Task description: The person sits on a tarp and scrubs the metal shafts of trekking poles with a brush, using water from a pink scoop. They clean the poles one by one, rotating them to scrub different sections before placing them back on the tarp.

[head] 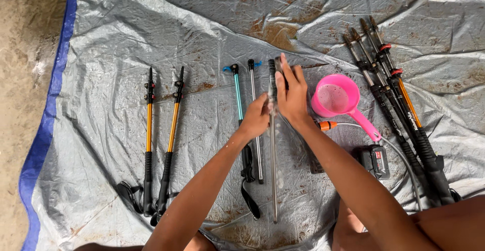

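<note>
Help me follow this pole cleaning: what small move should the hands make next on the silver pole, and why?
Probably slide the right hand a little down the silver pole toward the body. The left hand grips that pole partway along, and the right hand lies flat over its upper part, while most of its length below the hands is uncovered. The pink scoop sits just right of them.

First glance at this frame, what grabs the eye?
Both hands meet mid-frame on a silver pole section: the left hand grips it, the right hand lies flat along its top. A bright pink scoop sits just right of them. Orange trekking poles lie left on the grey tarp.
</note>
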